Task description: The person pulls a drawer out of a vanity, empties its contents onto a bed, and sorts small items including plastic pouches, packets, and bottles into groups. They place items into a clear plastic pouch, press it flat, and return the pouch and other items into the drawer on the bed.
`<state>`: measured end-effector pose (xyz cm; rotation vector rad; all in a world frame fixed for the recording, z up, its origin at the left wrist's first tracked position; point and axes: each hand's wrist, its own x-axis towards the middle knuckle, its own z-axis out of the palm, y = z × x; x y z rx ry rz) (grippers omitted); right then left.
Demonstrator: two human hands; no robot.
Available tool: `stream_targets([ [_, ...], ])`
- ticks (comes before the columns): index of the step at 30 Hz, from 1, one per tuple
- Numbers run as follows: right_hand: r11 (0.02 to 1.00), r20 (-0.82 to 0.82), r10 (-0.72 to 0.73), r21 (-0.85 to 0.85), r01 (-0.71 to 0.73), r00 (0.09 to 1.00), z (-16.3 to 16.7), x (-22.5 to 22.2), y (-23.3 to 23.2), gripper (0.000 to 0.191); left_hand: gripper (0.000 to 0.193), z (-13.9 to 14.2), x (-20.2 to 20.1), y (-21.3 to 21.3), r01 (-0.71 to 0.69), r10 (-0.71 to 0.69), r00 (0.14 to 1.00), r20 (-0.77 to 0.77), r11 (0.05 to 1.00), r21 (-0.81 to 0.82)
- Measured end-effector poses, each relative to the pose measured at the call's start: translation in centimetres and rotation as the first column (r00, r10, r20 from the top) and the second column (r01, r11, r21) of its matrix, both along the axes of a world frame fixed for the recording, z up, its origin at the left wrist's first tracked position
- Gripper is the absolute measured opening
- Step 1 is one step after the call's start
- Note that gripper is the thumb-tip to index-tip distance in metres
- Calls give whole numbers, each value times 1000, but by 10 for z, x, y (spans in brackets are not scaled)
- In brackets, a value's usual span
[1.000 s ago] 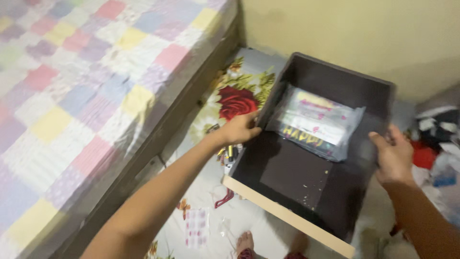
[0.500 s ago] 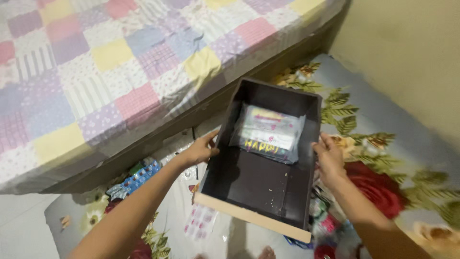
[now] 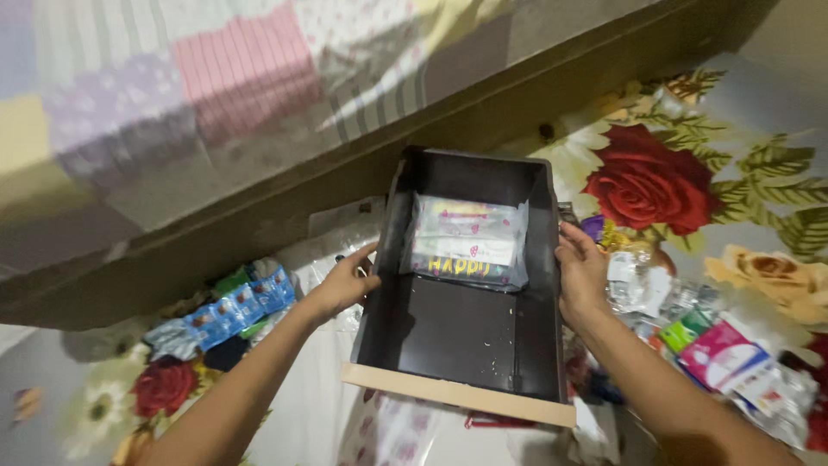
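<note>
I hold a dark brown drawer (image 3: 448, 332) with a pale wooden front edge, out over the floor. My left hand (image 3: 345, 280) grips its left wall and my right hand (image 3: 580, 269) grips its right wall. Inside, toward the far end, lies a clear plastic packet (image 3: 470, 240) of party decorations with yellow letters. Small crumbs dot the drawer's bottom.
A bed with a patchwork quilt (image 3: 216, 95) and dark wooden side rail (image 3: 259, 216) runs across the top. The floor has a rose-patterned mat (image 3: 655, 185). Blue sachets (image 3: 233, 306) lie at left; several packets and wrappers (image 3: 716, 349) lie at right.
The view has swung down toward the floor beside the bed. The drawer, still held on both sides, now sits lower, with packets on the floor showing on both sides.
</note>
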<state>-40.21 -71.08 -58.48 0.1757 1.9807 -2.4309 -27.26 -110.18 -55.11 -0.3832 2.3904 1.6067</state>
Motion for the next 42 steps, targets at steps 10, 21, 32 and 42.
stream_targets([
  [10, 997, -40, 4, -78, -7, 999, -57, -51, -21, 38, 64, -86, -45, 5, -58, 74, 936, -343, 997, 57],
  [21, 987, -180, -75, 125, 99, 981, -53, -55, -21, 41, 51, -85, -62, 28, -106, 185, 889, -418, 973, 207],
  [32, 569, -563, 395, 770, 288, 726, -43, -24, -20, 73, 45, -72, -58, 28, -150, 65, 799, -598, 984, -93],
  [42, 520, -15, 539, 793, -318, 842, -15, 39, 100, 46, 59, -19, -30, 37, -159, -500, 626, -598, 669, -726],
])
